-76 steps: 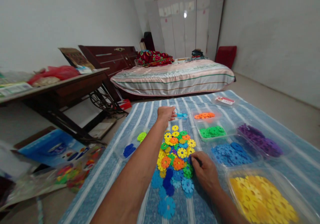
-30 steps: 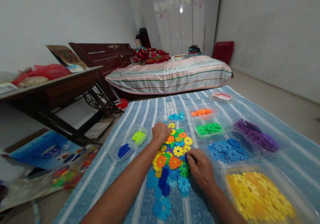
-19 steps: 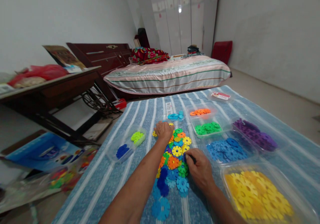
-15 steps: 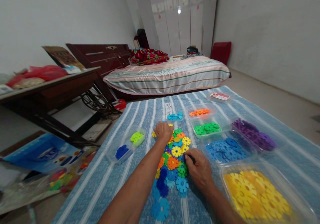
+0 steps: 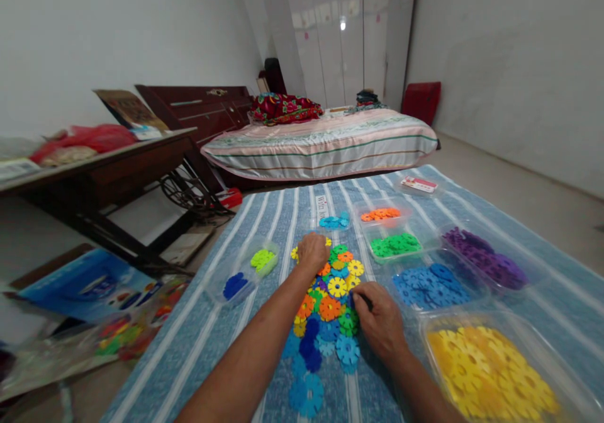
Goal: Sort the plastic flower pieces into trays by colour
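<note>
A mixed pile of flower-shaped plastic discs (image 5: 336, 286) in several colours lies on the striped cloth between my hands. At its far end, my left hand (image 5: 313, 253) is curled over the discs; its fingertips are hidden, so what they hold cannot be made out. My right hand (image 5: 381, 317) is at the pile's right edge, thumb and fingers pinched on a dark blue disc (image 5: 352, 298) that is mostly covered. Light blue discs (image 5: 306, 395) trail off the near end. Beside them lies a dark blue cluster (image 5: 310, 346).
Clear tubs on the right hold yellow (image 5: 491, 366), blue (image 5: 431, 286), purple (image 5: 486, 258), green (image 5: 395, 245) and orange discs (image 5: 380, 214). A left tub holds lime (image 5: 263, 259) and dark blue discs (image 5: 234, 286). Light blue discs (image 5: 334, 221) sit beyond the pile. A bed (image 5: 321, 149) stands behind.
The whole view has shifted slightly, so things appear a little further right. Both hands keep nearly the same places at the pile, with no disc visibly moved.
</note>
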Demonstrator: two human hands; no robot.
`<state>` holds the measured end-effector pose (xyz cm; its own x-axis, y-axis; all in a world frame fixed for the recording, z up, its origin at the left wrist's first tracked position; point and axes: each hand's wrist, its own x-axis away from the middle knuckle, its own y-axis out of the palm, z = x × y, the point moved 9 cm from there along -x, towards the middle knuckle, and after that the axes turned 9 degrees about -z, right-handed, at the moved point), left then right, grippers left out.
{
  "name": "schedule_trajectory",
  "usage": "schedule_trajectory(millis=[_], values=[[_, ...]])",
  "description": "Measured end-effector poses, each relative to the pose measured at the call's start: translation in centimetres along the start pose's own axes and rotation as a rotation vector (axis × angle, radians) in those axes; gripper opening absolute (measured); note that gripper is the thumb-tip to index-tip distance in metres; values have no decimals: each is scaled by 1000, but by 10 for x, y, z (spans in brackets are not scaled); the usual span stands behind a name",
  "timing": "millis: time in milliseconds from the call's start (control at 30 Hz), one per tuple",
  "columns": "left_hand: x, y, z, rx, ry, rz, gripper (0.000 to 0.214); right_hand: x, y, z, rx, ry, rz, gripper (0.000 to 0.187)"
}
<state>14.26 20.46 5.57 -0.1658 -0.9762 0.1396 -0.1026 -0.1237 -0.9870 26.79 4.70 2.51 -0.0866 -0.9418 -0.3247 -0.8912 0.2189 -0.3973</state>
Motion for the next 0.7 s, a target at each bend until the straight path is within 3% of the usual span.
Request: schedule_trajectory(millis=[367,500,700], values=[[-6,-3,7,50,34,-108,22,-4,-2,-1,43,11,-3,19],[-16,-3,0,96,-10,-157,25,-5,-2,-1,45,13,-4,19],[-13,-7,-16,184,-53,-174,12,-7,-2,-2,47,20,-12,19]])
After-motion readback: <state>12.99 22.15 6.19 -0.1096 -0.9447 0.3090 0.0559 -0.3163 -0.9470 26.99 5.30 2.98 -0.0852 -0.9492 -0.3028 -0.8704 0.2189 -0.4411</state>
